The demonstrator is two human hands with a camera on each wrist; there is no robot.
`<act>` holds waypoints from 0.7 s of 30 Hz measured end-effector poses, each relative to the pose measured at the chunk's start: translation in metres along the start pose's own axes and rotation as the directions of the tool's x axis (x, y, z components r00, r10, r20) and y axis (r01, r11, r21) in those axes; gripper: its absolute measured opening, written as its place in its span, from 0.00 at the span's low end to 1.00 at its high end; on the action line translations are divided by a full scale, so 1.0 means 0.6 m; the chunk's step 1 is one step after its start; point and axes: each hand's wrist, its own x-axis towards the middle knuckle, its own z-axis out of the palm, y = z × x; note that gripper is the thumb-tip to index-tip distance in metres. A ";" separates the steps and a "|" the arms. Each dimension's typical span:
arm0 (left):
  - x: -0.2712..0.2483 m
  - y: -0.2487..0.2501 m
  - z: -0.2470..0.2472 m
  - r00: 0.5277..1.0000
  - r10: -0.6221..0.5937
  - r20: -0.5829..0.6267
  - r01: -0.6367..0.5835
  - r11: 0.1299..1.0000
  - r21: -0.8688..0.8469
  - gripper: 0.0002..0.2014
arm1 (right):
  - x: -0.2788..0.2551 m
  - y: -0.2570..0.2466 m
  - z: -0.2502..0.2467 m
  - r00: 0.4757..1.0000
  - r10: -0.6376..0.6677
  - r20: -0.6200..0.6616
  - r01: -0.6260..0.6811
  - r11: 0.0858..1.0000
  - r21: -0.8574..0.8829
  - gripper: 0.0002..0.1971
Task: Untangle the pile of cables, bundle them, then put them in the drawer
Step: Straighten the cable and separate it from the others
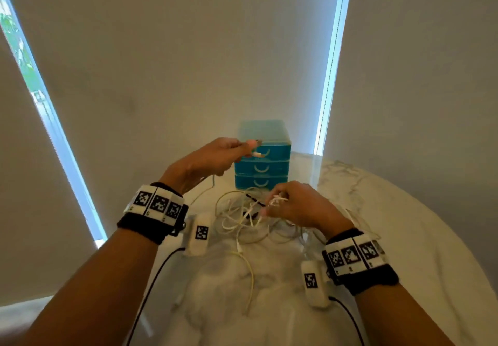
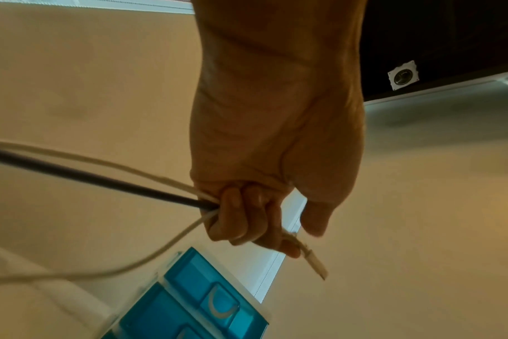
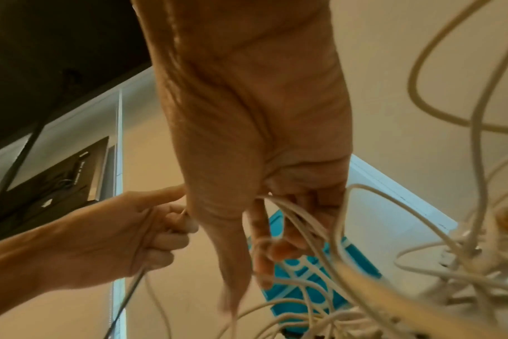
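A tangle of white cables (image 1: 242,219) with a black one lies on the marble table (image 1: 390,224) in front of a blue three-drawer unit (image 1: 262,162), whose drawers look closed. My left hand (image 1: 215,157) is raised before the top drawer. It grips a white cable (image 2: 171,240) and a black cable (image 2: 102,181), and the white plug end (image 2: 315,263) sticks out past the fingers. My right hand (image 1: 293,205) is low over the pile, its fingers curled round several white strands (image 3: 302,220). In the right wrist view the left hand (image 3: 148,231) shows at left.
The round table's edge curves away at right and at the near left. Loose white cable (image 1: 249,281) trails toward me over the table's middle. Window blinds (image 1: 167,62) stand close behind the drawer unit. Sensor pods (image 1: 200,234) hang from both wrists with black leads.
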 end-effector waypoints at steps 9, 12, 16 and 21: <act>-0.032 -0.053 0.057 0.911 0.041 0.410 -0.016 0.998 -0.064 0.19 | -0.010 0.022 -0.039 0.839 0.174 -0.515 0.102 0.880 0.464 0.25; -0.034 -0.067 0.058 0.735 -0.042 0.677 -0.001 0.998 0.063 0.16 | -0.018 0.045 -0.051 0.781 0.217 -0.585 0.130 0.860 0.493 0.15; -0.033 -0.083 0.078 0.500 -0.285 0.817 -0.042 0.935 0.352 0.12 | -0.014 0.054 -0.053 0.760 0.176 -0.626 0.191 0.859 0.474 0.16; -0.023 -0.066 0.064 0.609 -0.297 0.735 -0.067 0.904 0.422 0.14 | -0.007 0.055 -0.046 0.770 0.216 -0.600 0.208 0.805 0.556 0.14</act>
